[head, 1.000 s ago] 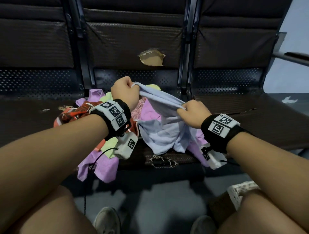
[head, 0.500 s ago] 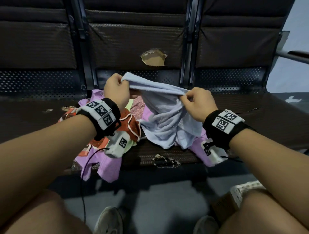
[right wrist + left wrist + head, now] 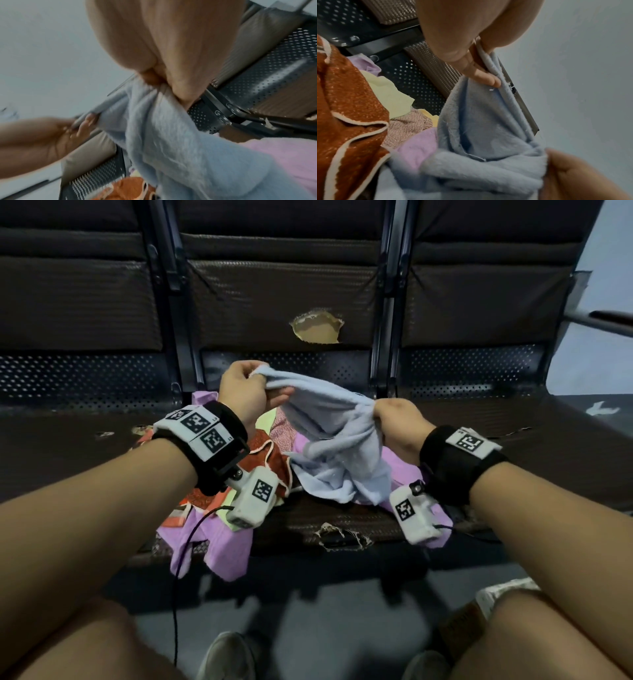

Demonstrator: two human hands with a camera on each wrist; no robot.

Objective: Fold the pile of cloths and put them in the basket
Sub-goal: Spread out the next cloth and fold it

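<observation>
A light blue cloth hangs bunched between both hands above the pile on the bench seat. My left hand pinches its upper left edge, the fingers curled on the hem. My right hand grips a gathered part of the cloth on the right. Under it lies the pile: an orange-red cloth with pale trim, purple cloths, a yellow one and a pinkish one. A white basket's corner shows by my right knee.
The dark perforated metal bench has a torn backrest pad and a torn seat front. A grey floor and my shoes lie below. A metal armrest stands at the right.
The left hand moved up and then a little right along the blue cloth's edge; the right hand rose slightly and now bunches the cloth, which is stretched less tautly than half a second ago.
</observation>
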